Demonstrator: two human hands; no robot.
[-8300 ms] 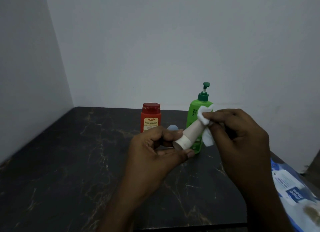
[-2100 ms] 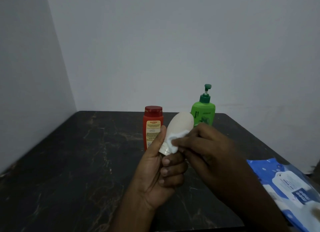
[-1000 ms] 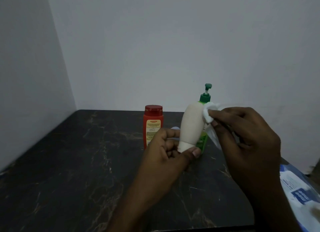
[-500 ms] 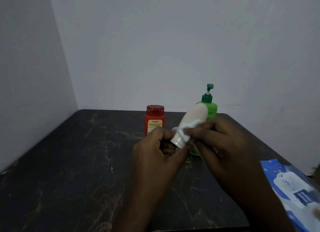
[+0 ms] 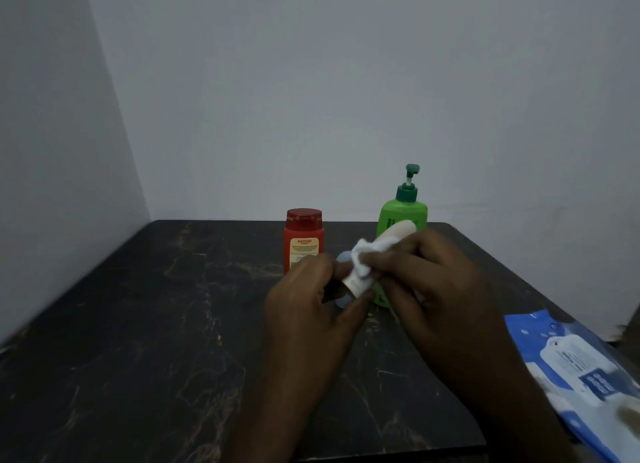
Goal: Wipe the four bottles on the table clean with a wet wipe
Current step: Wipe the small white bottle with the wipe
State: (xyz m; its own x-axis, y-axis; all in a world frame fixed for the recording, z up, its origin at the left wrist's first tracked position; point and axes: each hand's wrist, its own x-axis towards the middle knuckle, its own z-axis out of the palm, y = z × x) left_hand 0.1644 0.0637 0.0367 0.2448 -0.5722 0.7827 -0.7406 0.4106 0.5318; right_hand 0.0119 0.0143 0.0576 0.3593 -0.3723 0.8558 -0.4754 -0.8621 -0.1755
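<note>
A: Where is the cream plastic bottle (image 5: 398, 232), and which way does it lie?

B: It is held in the air above the dark marble-patterned worktop (image 5: 156, 324), between both hands. Its long axis is tilted. The white cap end points down, toward the camera and to the left. The rounded base points up, away and to the right.

A: And the grip?

B: The left hand (image 5: 311, 310) has its grip closed on the cap end, thumb and fingers curled round it. The right hand (image 5: 436, 282) pinches a crumpled white wet wipe (image 5: 363, 258) against the bottle's middle.

A: What stands around it?

B: A red plastic bottle (image 5: 304, 241) with a yellow label stands upright behind the left hand. A green plastic pump bottle (image 5: 403, 213) stands upright just behind the held bottle, whose base overlaps it. A blue-and-white wipes pack (image 5: 571, 358) lies far right.

A: Anything hard to make out?

B: The wipe and the right fingers cover the bottle's mid-body. The hands hide most of the green bottle's lower part. A pale blue object (image 5: 341, 260) peeks out between the hands, and I cannot tell what it is. The pack is blurred and cut off by the frame.
</note>
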